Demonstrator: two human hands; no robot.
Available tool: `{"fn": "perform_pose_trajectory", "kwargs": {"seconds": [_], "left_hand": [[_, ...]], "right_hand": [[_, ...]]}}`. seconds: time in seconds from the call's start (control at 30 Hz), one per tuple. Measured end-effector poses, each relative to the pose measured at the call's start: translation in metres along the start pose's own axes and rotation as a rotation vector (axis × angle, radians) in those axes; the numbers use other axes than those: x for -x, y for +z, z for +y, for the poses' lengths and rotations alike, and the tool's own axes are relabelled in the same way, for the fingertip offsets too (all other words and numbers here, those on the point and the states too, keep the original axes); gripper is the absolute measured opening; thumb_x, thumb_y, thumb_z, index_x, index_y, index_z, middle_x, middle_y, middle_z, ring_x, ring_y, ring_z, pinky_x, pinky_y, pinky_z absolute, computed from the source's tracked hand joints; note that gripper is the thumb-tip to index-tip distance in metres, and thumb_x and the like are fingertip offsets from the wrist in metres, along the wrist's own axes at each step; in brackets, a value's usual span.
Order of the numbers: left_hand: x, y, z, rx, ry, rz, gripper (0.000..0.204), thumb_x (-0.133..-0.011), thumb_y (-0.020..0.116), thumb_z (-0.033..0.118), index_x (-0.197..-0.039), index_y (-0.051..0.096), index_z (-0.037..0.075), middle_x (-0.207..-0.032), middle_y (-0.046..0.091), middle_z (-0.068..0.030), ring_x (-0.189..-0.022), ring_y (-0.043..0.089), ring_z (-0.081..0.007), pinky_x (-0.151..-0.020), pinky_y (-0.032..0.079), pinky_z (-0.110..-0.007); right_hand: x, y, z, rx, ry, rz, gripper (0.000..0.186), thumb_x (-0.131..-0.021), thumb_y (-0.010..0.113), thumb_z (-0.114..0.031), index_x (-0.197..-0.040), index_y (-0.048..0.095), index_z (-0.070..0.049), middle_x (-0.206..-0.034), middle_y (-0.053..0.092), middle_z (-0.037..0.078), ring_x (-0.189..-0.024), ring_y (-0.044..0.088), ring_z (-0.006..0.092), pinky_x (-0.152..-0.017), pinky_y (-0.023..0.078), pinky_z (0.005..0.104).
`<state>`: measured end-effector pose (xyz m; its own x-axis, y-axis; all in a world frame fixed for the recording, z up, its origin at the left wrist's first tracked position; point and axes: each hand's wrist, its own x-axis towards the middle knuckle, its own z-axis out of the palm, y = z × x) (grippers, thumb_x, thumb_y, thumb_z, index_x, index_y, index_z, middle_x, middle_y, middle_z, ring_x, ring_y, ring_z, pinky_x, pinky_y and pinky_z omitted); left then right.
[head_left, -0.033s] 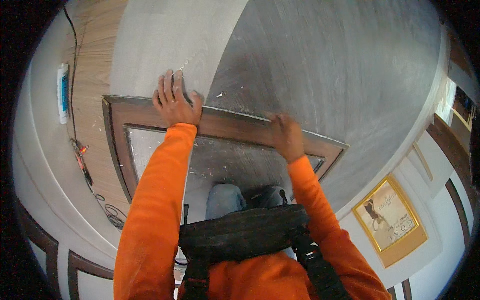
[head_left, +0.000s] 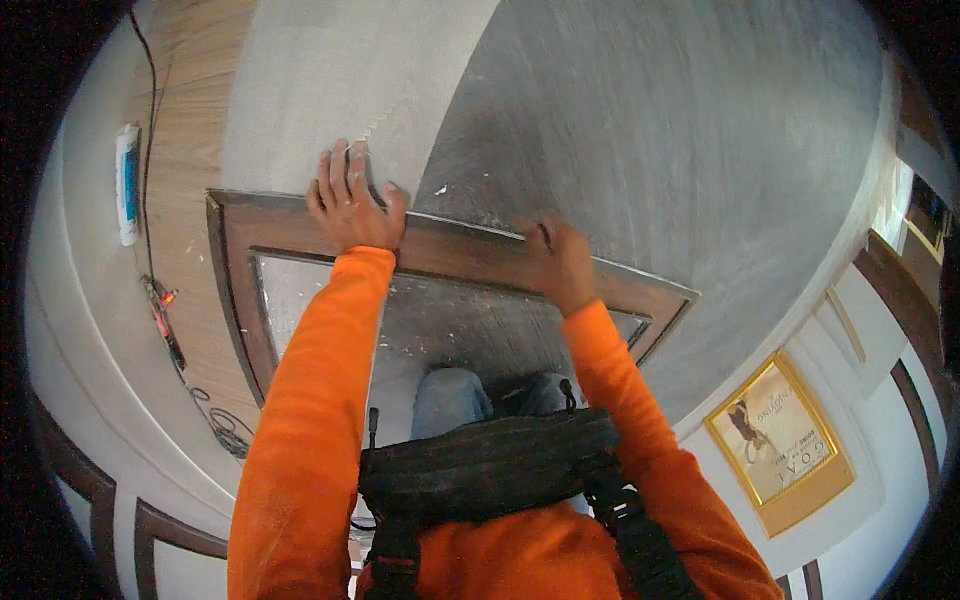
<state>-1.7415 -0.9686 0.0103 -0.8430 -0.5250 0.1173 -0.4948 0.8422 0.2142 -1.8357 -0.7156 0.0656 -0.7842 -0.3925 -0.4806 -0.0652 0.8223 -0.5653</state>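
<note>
A brown wooden frame point(head_left: 455, 245) with a dark edge lies across in front of me, white dust and flecks about it. My left hand point(head_left: 355, 210) rests flat over its far rail, fingers spread past the edge onto the pale grey surface point(head_left: 345, 75). On the same rail, further right, my right hand point(head_left: 562, 262) is closed with curled fingers at the far edge. Motion smears it a little, and whatever it may hold is hidden. A whitish line runs along the rail's edge between my hands.
To the left, a white and blue sealant cartridge point(head_left: 127, 185) lies by a black cable point(head_left: 149, 120). Nearby is a red-and-black tool point(head_left: 165, 320) with a lit spot. Dark grey surface point(head_left: 660, 120) spreads beyond the rail. A gold-framed picture point(head_left: 775, 425) is at right.
My right hand has slid a short way left along the rail, toward my left hand. The left hand and the wooden frame stay in place.
</note>
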Motion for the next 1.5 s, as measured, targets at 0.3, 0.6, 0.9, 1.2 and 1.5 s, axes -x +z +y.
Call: {"fn": "perform_pose_trajectory", "kwargs": {"seconds": [0.3, 0.6, 0.9, 1.2, 1.5], "left_hand": [[0.003, -0.002, 0.0, -0.011, -0.015, -0.022, 0.062, -0.082, 0.057, 0.031, -0.141, 0.047, 0.014, -0.149, 0.043, -0.0098, -0.138, 0.039, -0.032, -0.109, 0.029, -0.054], [0.004, 0.01, -0.007, 0.004, 0.002, 0.044, 0.065, -0.078, 0.059, 0.036, -0.138, 0.052, 0.013, -0.148, 0.045, -0.0123, -0.138, 0.038, -0.0352, -0.107, 0.03, -0.057], [0.004, 0.005, -0.002, 0.11, -0.075, -0.025, 0.066, -0.075, 0.061, 0.037, -0.137, 0.054, 0.013, -0.146, 0.046, -0.0128, -0.138, 0.038, -0.0358, -0.111, 0.024, -0.057], [0.008, 0.001, -0.001, 0.094, -0.086, -0.056, 0.067, -0.075, 0.061, 0.035, -0.137, 0.053, 0.012, -0.147, 0.045, -0.0123, -0.14, 0.035, -0.035, -0.11, 0.024, -0.058], [0.007, 0.004, 0.002, 0.061, -0.047, 0.077, 0.063, -0.076, 0.06, 0.031, -0.135, 0.054, 0.01, -0.148, 0.043, -0.0133, -0.138, 0.038, -0.0359, -0.11, 0.026, -0.056]], "right_hand": [[-0.004, 0.004, 0.015, 0.164, 0.061, -0.148, 0.027, -0.087, 0.061, -0.027, -0.081, 0.064, -0.001, -0.081, 0.064, 0.025, -0.076, 0.063, 0.0461, -0.067, 0.049, 0.0523], [-0.009, 0.031, -0.009, 0.176, -0.007, -0.118, 0.028, -0.085, 0.066, -0.03, -0.088, 0.069, -0.003, -0.081, 0.067, 0.026, -0.079, 0.066, 0.0444, -0.07, 0.052, 0.0539], [-0.018, 0.036, -0.015, 0.207, -0.012, -0.135, 0.029, -0.088, 0.064, -0.028, -0.091, 0.068, 0.001, -0.084, 0.065, 0.026, -0.078, 0.062, 0.0448, -0.069, 0.049, 0.0488], [0.074, -0.11, 0.192, 0.177, 0.244, 0.215, 0.029, -0.095, 0.057, -0.026, -0.081, 0.058, 0.0, -0.069, 0.059, 0.013, -0.063, 0.055, 0.0289, -0.059, 0.046, 0.0398], [0.169, -0.033, 0.16, -0.398, 0.378, 0.355, 0.029, -0.101, 0.053, -0.029, -0.085, 0.053, -0.006, -0.07, 0.052, 0.004, -0.057, 0.047, 0.0118, -0.051, 0.038, 0.0276]]}}
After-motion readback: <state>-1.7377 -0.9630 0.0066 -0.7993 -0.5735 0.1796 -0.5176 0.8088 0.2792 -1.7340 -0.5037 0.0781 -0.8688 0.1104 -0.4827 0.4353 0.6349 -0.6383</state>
